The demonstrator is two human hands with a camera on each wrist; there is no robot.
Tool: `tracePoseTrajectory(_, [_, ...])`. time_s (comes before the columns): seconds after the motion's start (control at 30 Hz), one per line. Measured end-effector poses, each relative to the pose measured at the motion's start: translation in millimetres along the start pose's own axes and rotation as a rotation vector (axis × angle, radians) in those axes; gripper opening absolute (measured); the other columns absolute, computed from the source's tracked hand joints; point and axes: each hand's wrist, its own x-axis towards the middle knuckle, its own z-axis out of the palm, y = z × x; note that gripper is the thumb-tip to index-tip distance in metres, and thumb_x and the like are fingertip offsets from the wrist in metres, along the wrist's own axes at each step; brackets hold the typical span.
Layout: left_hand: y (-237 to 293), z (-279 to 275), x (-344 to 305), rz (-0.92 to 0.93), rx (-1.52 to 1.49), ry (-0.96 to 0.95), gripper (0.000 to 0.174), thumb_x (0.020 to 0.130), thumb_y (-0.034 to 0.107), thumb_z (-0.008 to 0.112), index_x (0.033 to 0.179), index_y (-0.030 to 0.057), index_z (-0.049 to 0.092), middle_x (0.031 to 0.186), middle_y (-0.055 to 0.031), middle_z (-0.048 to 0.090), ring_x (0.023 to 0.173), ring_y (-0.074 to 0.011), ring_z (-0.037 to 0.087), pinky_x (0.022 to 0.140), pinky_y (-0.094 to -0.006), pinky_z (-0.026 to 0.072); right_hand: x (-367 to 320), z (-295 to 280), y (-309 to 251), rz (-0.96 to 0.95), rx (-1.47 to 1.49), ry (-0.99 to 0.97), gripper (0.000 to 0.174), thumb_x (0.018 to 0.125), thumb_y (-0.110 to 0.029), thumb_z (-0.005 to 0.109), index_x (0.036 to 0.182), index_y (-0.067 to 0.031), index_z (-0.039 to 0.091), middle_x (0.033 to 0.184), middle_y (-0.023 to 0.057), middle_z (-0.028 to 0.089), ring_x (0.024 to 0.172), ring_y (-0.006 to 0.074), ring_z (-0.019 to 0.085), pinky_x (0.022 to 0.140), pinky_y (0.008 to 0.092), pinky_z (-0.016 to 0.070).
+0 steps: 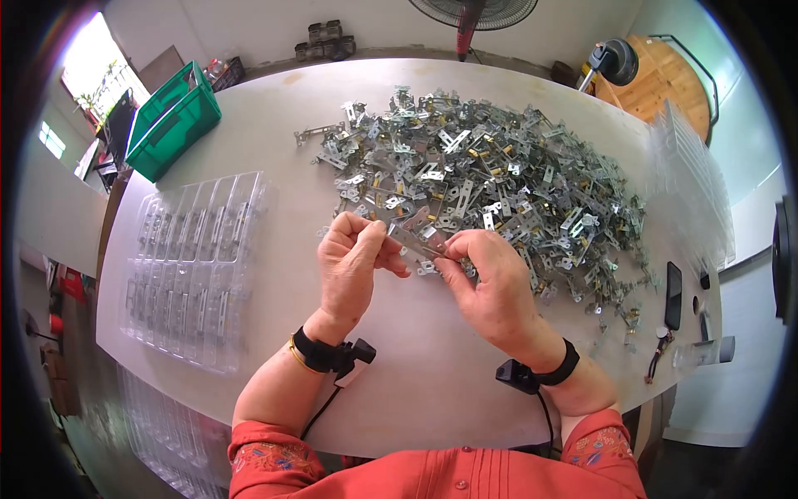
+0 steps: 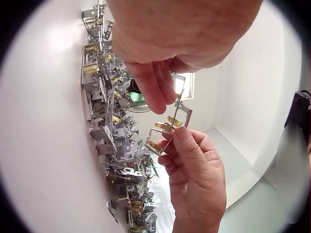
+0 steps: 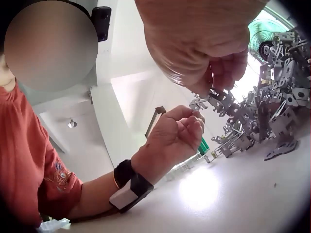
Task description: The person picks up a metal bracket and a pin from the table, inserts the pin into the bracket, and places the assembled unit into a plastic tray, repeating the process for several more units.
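Both hands hold silvery metal brackets in front of a large heap of similar metal parts [image 1: 499,166]. The left hand [image 1: 353,262] pinches the upper left end of a flat bracket [image 1: 407,239] between thumb and forefinger. At its other end the right hand [image 1: 495,287] grips with thumb and fingertips. In the left wrist view the held metal pieces [image 2: 167,124] show brass-coloured inserts, with the right hand [image 2: 197,170] holding them from below. The right wrist view has the held pieces [image 3: 211,101] between the two hands; how many there are cannot be told.
Clear plastic trays [image 1: 195,270] filled with metal parts lie at the left, a green crate [image 1: 174,125] behind them. More clear trays [image 1: 690,183] are stacked at the right. A phone [image 1: 673,295] and a small keyring-like object [image 1: 661,345] lie near the right edge.
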Motion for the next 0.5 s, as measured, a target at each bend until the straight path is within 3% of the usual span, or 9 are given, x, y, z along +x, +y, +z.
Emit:
tracePoseTrajectory(0.43, [14,16,-11,0.136,0.104,0.017,0.014,0.1,0.01,0.056,0.091,0.002,0.05,0.077,-0.0098,0.064,0.06,-0.0154,0.066,0.056,-0.0314,0.0598,-6,4,-9,-0.197,-0.258,0.11,0.02,0.082,-0.004,0.074,0.095,-0.0052,0.059,0.091,0.0099,0.066,0.082,0.0283,0.066,0.074,0.0393,0.0517])
tracePoseTrajectory(0.5, [15,15,-12,0.147,0.077,0.005,0.014,0.1,0.01,0.056,0.09,0.0019,0.05,0.077,-0.0098,0.064,0.059,-0.0151,0.065,0.056,-0.0304,0.0588,-7,6,-10,-0.223,-0.238,0.159,0.024,0.078,0.003,0.076,0.093,-0.0046,0.059,0.091,0.0114,0.067,0.081,0.0298,0.066,0.069,0.0385,0.0517])
